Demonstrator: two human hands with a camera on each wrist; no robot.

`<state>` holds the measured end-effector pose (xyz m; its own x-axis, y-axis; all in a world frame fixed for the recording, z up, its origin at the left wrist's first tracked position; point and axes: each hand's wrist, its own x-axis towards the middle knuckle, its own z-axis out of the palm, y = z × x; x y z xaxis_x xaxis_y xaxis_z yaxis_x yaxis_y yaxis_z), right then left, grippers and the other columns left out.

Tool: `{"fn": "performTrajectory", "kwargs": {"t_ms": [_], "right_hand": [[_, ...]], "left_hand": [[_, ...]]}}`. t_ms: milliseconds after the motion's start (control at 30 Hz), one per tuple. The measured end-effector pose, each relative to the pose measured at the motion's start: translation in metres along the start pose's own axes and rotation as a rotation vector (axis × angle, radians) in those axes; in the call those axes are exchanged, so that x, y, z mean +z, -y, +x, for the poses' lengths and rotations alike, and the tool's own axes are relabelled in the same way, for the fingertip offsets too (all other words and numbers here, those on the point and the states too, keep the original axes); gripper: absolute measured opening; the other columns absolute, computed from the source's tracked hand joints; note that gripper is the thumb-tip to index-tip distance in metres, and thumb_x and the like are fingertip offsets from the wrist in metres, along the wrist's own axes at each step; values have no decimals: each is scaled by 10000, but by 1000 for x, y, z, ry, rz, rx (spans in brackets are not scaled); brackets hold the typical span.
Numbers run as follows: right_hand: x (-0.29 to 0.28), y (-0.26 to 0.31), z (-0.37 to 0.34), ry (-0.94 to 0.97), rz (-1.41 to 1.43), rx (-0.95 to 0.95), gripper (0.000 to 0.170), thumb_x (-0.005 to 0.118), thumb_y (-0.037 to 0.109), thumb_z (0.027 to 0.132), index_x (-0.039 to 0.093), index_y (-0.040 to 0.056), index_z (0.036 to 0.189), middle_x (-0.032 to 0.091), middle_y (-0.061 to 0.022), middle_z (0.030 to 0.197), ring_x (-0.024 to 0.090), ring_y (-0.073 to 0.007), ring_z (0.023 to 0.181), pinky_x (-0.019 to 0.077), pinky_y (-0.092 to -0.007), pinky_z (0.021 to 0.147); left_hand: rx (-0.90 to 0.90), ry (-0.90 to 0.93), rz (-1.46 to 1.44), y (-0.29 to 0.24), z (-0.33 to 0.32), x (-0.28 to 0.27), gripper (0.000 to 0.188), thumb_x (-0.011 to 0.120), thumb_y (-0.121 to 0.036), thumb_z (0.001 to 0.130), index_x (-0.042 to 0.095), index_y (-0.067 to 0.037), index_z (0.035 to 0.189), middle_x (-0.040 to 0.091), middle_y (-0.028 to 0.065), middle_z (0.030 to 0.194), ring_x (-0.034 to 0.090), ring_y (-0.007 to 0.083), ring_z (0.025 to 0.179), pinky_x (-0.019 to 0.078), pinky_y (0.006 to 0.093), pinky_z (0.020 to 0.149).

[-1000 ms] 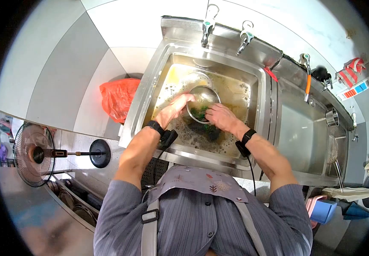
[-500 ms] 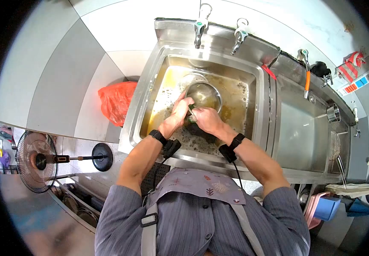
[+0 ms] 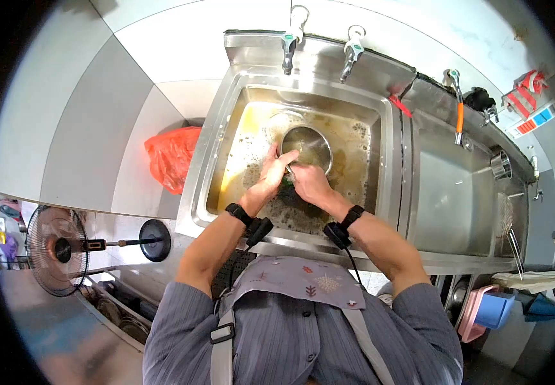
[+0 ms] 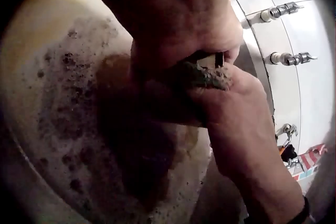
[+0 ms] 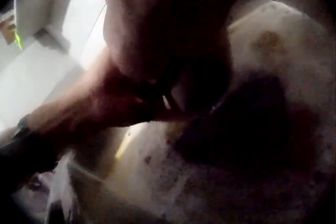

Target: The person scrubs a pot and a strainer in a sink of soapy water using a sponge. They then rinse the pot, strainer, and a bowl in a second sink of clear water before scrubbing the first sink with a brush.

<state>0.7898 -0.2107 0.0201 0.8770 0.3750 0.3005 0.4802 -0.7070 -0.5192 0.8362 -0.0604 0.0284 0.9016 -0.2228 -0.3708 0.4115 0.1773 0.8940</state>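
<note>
You braced the round silver-metal pot centrally in the square stainless-steel sink.
Your left hand gripped its rim, likely against slipping; your right hand pinched the rough grey-green scouring pad there.

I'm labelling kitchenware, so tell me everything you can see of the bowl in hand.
The bowl is round, thin-rimmed and looks like shiny metal. Its open mouth faces the head camera, over the murky, foamy water in the left sink. The left hand grips its left edge; the right hand covers part of its near edge. Contents are unclear.
</note>
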Motion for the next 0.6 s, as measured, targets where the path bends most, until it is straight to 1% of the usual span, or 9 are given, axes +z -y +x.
{"fn": "performTrajectory", "kwargs": {"t_ms": [133, 167, 200, 267, 300, 400, 467, 533, 600], "right_hand": [[0, 10, 4, -27, -31, -76, 170, 640, 8, 788, 641, 25, 957, 687, -195, 915, 679, -421, 879, 553, -502, 755], [-5, 9, 3, -26, -69, -150, 84, 630, 72, 830, 634, 39, 907, 696, -156, 903, 691, -364, 861, 538, -487, 763], [-12, 4, 0, -27, -68, -151, 84, 630, 72, 830, 634, 39, 907, 696, -156, 903, 691, -364, 861, 538, -487, 763], [-32, -12, -8, 187, -261, -291, 95, 628, 121, 853, 658, 72, 930, 707, -105, 950, 691, -296, 921, 522, -435, 889], [-39, -20, -13, 188, -320, -355, 110, 624, 160, 864, 677, 99, 938, 708, -69, 986, 687, -253, 943, 485, -422, 960], [-38, -34, -11, 81, -321, -457, 115, 642, 151, 848, 682, 80, 929, 705, -84, 939, 688, -279, 914, 519, -433, 884], [-25, -26, -10, 56, -242, -344, 98, 646, 129, 835, 672, 68, 908, 703, -106, 922, 689, -303, 889, 534, -440, 843], [-16, -12, -5, 38, -158, -237, 83, 651, 106, 821, 663, 56, 886, 701, -129, 906, 689, -327, 865, 549, -447, 802], [-13, 6, 3, -78, -106, -115, 61, 645, 59, 799, 636, 38, 856, 693, -177, 887, 681, -377, 824, 564, -463, 740]], "left_hand": [[-83, 13, -171, -5, 3, -12, 897, 686, -199, 862, 247, -35, 1627, 570, 208, 1384, 602, 301, 1198, 502, 403, 1000], [-124, -97, -48, -27, -11, -4, 874, 666, -185, 838, 294, -75, 1621, 584, 190, 1357, 619, 290, 1155, 530, 384, 932], [-123, -98, -48, -25, -1, -14, 874, 666, -185, 838, 294, -75, 1621, 584, 190, 1357, 619, 290, 1155, 530, 384, 932], [-244, 106, 84, -29, 21, -36, 878, 681, -222, 822, 322, -71, 1609, 566, 191, 1400, 604, 293, 1175, 525, 390, 930], [-197, 40, 98, -44, 5, -27, 910, 724, -297, 818, 328, -71, 1605, 538, 191, 1449, 588, 293, 1193, 531, 407, 891], [-118, 27, 125, -31, 17, -27, 973, 770, -375, 818, 305, -55, 1611, 516, 195, 1481, 577, 298, 1216, 535, 419, 869], [-118, -15, 54, -32, 10, -17, 1055, 808, -406, 816, 240, -45, 1628, 511, 205, 1474, 561, 310, 1243, 524, 425, 894], [-117, -50, 8, -52, -31, 10, 1072, 806, -355, 836, 170, -43, 1641, 486, 225, 1488, 523, 319, 1299, 481, 443, 1006], [57, -11, -64, -2, -3, -3, 1037, 777, -270, 855, 146, -52, 1649, 484, 230, 1493, 533, 318, 1304, 452, 403, 1085]]}}
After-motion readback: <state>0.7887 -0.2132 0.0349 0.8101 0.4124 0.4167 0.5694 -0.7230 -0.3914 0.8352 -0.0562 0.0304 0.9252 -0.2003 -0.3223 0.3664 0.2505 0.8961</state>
